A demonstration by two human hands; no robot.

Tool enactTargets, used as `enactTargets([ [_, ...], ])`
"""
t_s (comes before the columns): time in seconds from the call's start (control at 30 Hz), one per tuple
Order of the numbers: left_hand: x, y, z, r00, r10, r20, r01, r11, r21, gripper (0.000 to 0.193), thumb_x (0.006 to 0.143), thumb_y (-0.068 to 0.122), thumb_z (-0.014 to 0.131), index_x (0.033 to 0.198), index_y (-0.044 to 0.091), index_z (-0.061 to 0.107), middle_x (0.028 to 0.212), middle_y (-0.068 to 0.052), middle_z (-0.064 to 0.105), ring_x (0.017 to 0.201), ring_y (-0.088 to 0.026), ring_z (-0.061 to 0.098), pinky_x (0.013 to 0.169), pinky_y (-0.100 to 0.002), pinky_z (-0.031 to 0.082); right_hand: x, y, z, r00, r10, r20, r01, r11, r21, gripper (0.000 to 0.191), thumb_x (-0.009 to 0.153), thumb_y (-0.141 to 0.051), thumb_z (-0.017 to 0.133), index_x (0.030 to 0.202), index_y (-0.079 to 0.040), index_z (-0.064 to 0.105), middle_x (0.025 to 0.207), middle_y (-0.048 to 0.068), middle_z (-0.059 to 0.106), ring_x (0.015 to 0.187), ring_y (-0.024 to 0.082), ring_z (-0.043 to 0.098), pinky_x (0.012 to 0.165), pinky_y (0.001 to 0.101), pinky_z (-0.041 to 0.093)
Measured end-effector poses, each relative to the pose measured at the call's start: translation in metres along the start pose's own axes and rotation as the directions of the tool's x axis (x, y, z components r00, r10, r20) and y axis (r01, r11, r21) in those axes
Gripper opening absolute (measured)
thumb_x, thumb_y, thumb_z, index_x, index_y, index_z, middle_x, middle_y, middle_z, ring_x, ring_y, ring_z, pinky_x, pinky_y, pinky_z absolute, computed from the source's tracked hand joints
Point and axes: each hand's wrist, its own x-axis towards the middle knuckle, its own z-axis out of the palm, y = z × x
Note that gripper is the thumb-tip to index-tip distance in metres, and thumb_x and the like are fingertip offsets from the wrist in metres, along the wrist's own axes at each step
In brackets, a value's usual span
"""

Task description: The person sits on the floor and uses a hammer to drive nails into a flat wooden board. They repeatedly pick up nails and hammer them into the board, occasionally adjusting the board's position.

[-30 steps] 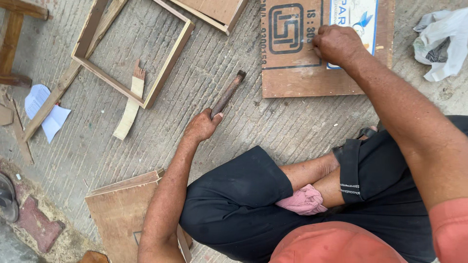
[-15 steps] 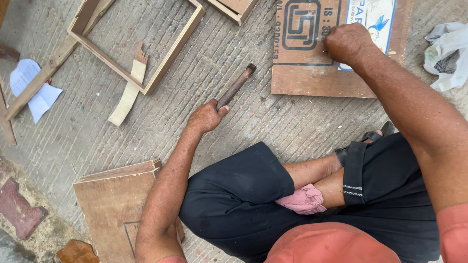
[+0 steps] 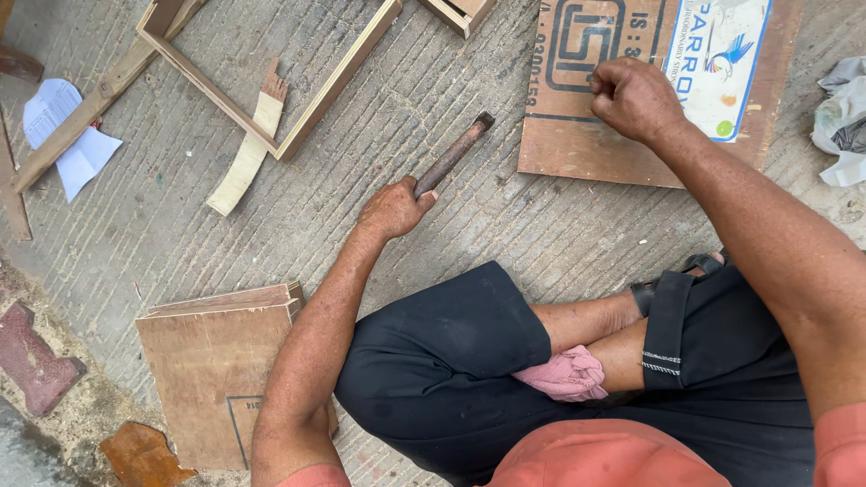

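While it lay slanted on the grooved floor (image 3: 225, 225), the rusty metal bar (image 3: 456, 153) sat in the curled left hand (image 3: 392, 207) | right hand (image 3: 631, 95) made a fist on the plywood board (image 3: 577, 153) | wooden frame (image 3: 271, 81) nearby

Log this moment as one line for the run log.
left hand: grips brown tool handle, over grooved concrete floor | right hand: closed fist on plywood board | nearby: wooden frame, plywood stack

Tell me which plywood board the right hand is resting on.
The printed board at top right, under the right hand; the plain board lies beside the left elbow.
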Motion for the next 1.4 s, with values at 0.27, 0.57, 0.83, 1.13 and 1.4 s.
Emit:
enactTargets([
  [0.27,0.000,-0.002,0.001,1.000,0.012,-0.013,-0.013,1.000,-0.028,0.058,0.099,0.054,0.053,0.128,0.005,0.063,0.091,-0.017,0.071,0.089,-0.028,0.073,0.077,-0.053,0.058,0.021,-0.023,0.004,1.000,0.031,0.005,-0.030,0.916,0.401,0.017,0.098,-0.014,0.077,0.114,-0.011,0.077,0.106,0.008,0.077,0.091,0.015,0.074,0.083,0.0326,0.063],
  [0.57,0.002,-0.006,0.002,0.999,0.037,-0.018,-0.037,0.999,-0.017,0.058,0.098,0.056,0.055,0.124,0.005,0.065,0.088,-0.017,0.072,0.085,-0.028,0.074,0.075,-0.052,0.058,0.040,-0.041,0.010,0.977,-0.092,-0.190,0.143,0.951,0.274,0.012,0.096,-0.014,0.079,0.107,-0.011,0.082,0.103,0.008,0.072,0.092,0.020,0.069,0.081,0.0328,0.060],
  [0.83,0.003,-0.012,0.006,0.997,0.070,-0.036,-0.070,0.998,-0.002,0.058,0.098,0.057,0.057,0.121,0.004,0.067,0.086,-0.017,0.072,0.085,-0.029,0.073,0.076,-0.053,0.057,0.046,-0.038,0.014,0.974,0.022,-0.224,0.070,0.917,0.394,0.006,0.105,-0.013,0.074,0.110,-0.010,0.077,0.106,0.005,0.068,0.093,0.017,0.067,0.083,0.0315,0.059],
  [1.13,0.003,-0.012,0.007,0.999,0.040,-0.026,-0.041,0.999,-0.006,0.059,0.097,0.057,0.056,0.122,0.005,0.066,0.084,-0.017,0.071,0.083,-0.029,0.074,0.074,-0.052,0.057,0.073,-0.051,-0.001,0.947,-0.307,-0.091,0.258,0.902,-0.347,0.016,0.099,-0.026,0.077,0.112,-0.018,0.082,0.104,0.007,0.077,0.089,0.022,0.074,0.078,0.0397,0.063],
  [1.4,0.003,-0.013,0.006,0.995,0.086,-0.046,-0.087,0.996,-0.007,0.057,0.097,0.055,0.059,0.118,0.002,0.067,0.084,-0.019,0.072,0.082,-0.031,0.074,0.075,-0.051,0.058,0.085,-0.068,-0.005,0.948,-0.287,0.138,0.311,0.743,-0.593,0.020,0.094,-0.027,0.072,0.107,-0.013,0.079,0.104,0.009,0.076,0.089,0.020,0.074,0.073,0.0365,0.065],
])
